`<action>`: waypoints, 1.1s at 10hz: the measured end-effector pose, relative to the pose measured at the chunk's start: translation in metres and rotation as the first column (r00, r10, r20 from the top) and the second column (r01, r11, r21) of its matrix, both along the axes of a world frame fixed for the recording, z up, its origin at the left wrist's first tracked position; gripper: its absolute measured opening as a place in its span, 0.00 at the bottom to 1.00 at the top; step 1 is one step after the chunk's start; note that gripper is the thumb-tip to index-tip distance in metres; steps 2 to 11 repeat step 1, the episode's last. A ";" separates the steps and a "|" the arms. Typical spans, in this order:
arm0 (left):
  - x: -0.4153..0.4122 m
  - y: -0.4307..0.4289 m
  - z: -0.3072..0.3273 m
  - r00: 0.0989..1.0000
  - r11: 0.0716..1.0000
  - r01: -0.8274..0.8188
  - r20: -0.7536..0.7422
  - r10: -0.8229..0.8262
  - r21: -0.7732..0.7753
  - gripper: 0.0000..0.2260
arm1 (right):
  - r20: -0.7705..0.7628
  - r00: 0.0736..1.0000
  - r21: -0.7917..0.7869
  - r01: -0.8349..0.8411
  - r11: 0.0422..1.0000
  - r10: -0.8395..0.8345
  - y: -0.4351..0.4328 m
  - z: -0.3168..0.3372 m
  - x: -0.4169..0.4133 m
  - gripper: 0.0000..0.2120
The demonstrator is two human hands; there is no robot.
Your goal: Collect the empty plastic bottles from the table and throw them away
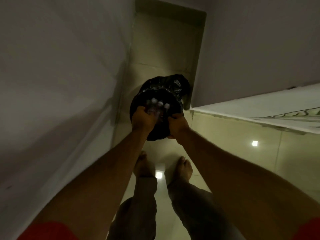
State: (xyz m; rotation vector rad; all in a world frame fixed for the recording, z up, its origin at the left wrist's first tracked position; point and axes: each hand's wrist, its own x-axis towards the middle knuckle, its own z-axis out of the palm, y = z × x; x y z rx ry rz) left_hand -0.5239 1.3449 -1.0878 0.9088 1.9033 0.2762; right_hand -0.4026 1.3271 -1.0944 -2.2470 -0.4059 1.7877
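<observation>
A black trash bag (166, 90) lines a bin on the floor in front of my feet, in a narrow passage. Several clear plastic bottles (158, 104) with pale caps poke out over the bag's mouth. My left hand (142, 118) is closed around the bottles at the bag's left rim. My right hand (178, 124) grips the bag's rim on the right. The bottles' bodies are blurred and partly hidden by my fingers.
A grey wall (60, 84) runs close on the left. A white counter or ledge (259, 108) juts in from the right at about hand height. Glossy pale floor tiles (233, 144) reflect ceiling lights. My bare feet (143, 165) stand just behind the bag.
</observation>
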 end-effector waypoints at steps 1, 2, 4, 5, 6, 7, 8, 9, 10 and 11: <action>0.002 -0.016 0.022 0.998 0.997 -0.066 0.020 0.065 0.027 0.16 | -0.069 0.986 -0.034 0.148 0.988 -0.151 -0.015 0.019 -0.003 0.17; 0.002 -0.016 0.022 0.998 0.997 -0.066 0.020 0.065 0.027 0.16 | -0.069 0.986 -0.034 0.148 0.988 -0.151 -0.015 0.019 -0.003 0.17; 0.002 -0.016 0.022 0.998 0.997 -0.066 0.020 0.065 0.027 0.16 | -0.069 0.986 -0.034 0.148 0.988 -0.151 -0.015 0.019 -0.003 0.17; 0.002 -0.016 0.022 0.998 0.997 -0.066 0.020 0.065 0.027 0.16 | -0.069 0.986 -0.034 0.148 0.988 -0.151 -0.015 0.019 -0.003 0.17; 0.002 -0.016 0.022 0.998 0.997 -0.066 0.020 0.065 0.027 0.16 | -0.069 0.986 -0.034 0.148 0.988 -0.151 -0.015 0.019 -0.003 0.17; 0.002 -0.016 0.022 0.998 0.997 -0.066 0.020 0.065 0.027 0.16 | -0.069 0.986 -0.034 0.148 0.988 -0.151 -0.015 0.019 -0.003 0.17; 0.002 -0.016 0.022 0.998 0.997 -0.066 0.020 0.065 0.027 0.16 | -0.069 0.986 -0.034 0.148 0.988 -0.151 -0.015 0.019 -0.003 0.17; 0.002 -0.016 0.022 0.998 0.997 -0.066 0.020 0.065 0.027 0.16 | -0.069 0.986 -0.034 0.148 0.988 -0.151 -0.015 0.019 -0.003 0.17; 0.002 -0.016 0.022 0.998 0.997 -0.066 0.020 0.065 0.027 0.16 | -0.069 0.986 -0.034 0.148 0.988 -0.151 -0.015 0.019 -0.003 0.17; 0.002 -0.016 0.022 0.998 0.997 -0.066 0.020 0.065 0.027 0.16 | -0.069 0.986 -0.034 0.148 0.988 -0.151 -0.015 0.019 -0.003 0.17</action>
